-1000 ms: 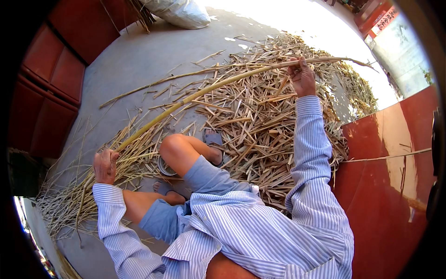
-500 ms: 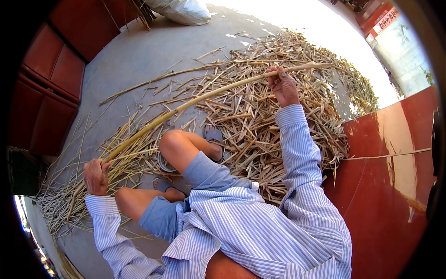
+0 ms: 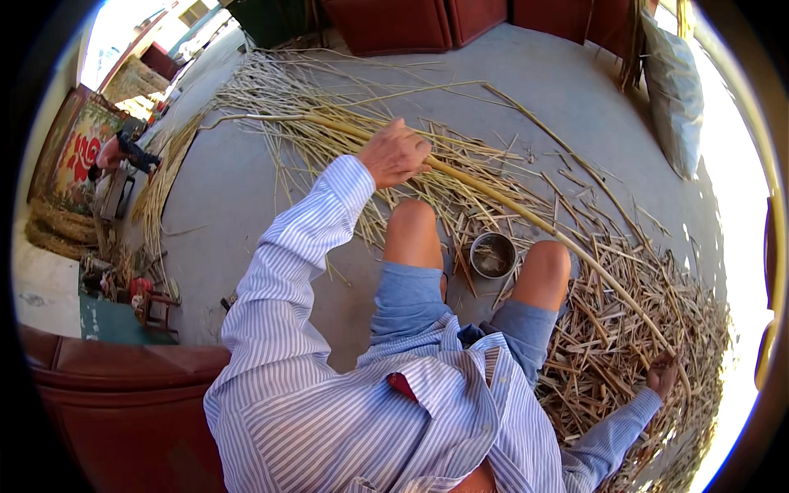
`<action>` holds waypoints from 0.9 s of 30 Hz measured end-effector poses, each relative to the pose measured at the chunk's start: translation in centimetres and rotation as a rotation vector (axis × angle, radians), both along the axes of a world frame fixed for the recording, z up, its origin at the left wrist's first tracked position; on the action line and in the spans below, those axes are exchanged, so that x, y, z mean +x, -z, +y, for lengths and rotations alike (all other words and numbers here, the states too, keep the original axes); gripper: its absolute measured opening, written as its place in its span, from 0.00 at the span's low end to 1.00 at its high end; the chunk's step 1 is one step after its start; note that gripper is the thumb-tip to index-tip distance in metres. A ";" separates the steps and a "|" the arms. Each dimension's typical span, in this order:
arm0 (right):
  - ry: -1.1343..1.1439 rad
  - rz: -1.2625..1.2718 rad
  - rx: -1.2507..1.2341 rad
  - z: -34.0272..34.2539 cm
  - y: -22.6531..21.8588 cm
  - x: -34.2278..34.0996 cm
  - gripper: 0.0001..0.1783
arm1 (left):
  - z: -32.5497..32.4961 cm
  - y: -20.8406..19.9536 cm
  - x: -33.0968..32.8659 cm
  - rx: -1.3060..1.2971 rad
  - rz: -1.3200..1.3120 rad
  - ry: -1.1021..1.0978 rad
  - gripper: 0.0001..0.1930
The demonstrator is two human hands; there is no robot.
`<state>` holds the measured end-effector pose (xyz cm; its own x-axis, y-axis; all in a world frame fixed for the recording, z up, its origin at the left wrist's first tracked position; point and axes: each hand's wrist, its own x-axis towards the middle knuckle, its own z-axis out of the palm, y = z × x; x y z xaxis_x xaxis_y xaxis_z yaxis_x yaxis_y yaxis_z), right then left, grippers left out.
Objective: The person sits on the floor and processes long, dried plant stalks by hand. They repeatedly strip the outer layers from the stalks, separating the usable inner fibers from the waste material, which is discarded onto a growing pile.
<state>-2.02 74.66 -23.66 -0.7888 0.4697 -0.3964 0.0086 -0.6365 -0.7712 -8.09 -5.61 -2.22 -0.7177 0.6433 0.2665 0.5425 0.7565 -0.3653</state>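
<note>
A long yellowish stalk, gently bowed, crosses in front of my knees. My left hand is closed around it, knuckles up, ahead of my left knee. Beyond that hand the stalk thins to a bent tip at the far left. Low on the right, my right hand grips it close to its other end, with the fingers partly in shadow. Underneath my left hand lies a spread of thin straw-coloured stalks on the floor. A heap of broken dry husks lies below my right hand.
A round metal bowl sits between my knees. Red cabinets and a pale sack stand at the back. Near left is a red padded seat. Another person bends over beside stalks at far left.
My view has swung to the left, bringing the bowl and the other person into sight. My right hand has come back to my right side; my left hand is farther forward. Both still hold the stalk.
</note>
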 end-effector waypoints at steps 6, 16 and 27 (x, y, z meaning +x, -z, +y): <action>-0.129 0.099 0.051 -17.3 -6.1 -1.8 0.17 | 14.4 8.5 -2.9 -0.058 -0.200 0.208 0.12; 0.096 0.195 -0.055 -18.1 -9.7 -6.8 0.13 | 23.4 6.7 -4.0 0.445 -0.046 0.405 0.16; -0.107 0.434 -0.135 -15.7 -11.7 -2.0 0.14 | 22.5 4.2 -5.1 0.526 -0.271 0.351 0.19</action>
